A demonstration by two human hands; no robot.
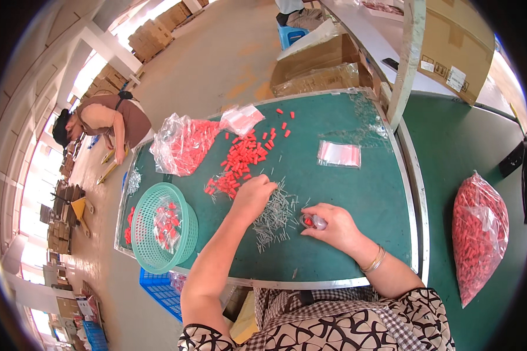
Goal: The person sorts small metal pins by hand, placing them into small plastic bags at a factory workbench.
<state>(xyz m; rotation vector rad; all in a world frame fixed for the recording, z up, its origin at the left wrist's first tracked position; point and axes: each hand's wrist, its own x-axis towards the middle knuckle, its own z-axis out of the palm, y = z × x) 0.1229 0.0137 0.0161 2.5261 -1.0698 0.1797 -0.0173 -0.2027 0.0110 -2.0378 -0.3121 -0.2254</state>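
My left hand [255,197] is over the table with its fingers curled together. It is at the edge of a pile of thin grey metal pins [275,216], just below a heap of small red plugs [240,158]. What it pinches, if anything, is hidden. My right hand [336,228] closes around a small clear plastic bag [317,222] with a bit of red inside, to the right of the pins. A stack of flat clear bags [339,154] lies farther back on the right.
A large open bag of red plugs [187,143] lies at the back left. A green basket [187,231] with filled small bags stands at the left edge. Beyond the table are a cardboard box [316,76], a full bag of red pieces [480,234] and another person [120,117].
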